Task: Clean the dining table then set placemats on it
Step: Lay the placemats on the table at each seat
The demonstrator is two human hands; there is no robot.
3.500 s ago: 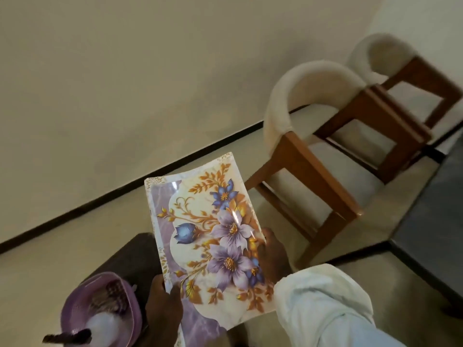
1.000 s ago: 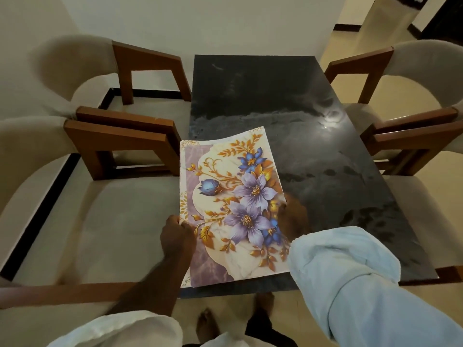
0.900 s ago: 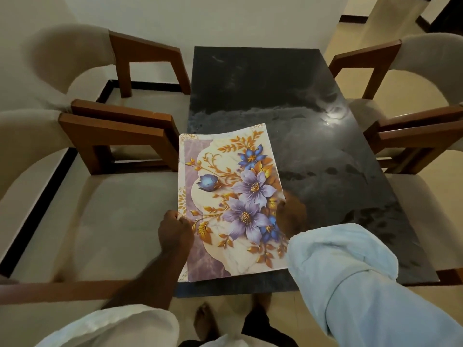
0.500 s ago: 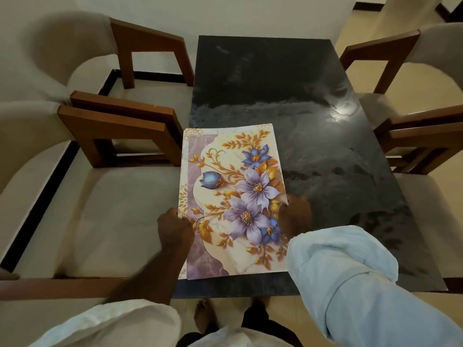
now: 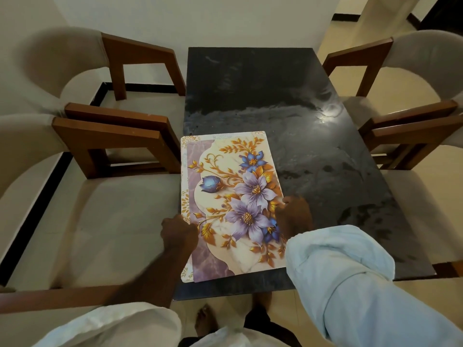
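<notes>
This is a home dining room. A dark polished stone dining table (image 5: 288, 101) stands end-on to a plain wall (image 5: 200, 18), with cushioned, wooden-framed armchairs (image 5: 105, 221) paired along both sides, floral placemats (image 5: 233, 196) on top, and a cream floor (image 5: 348, 33) edged in black.
</notes>
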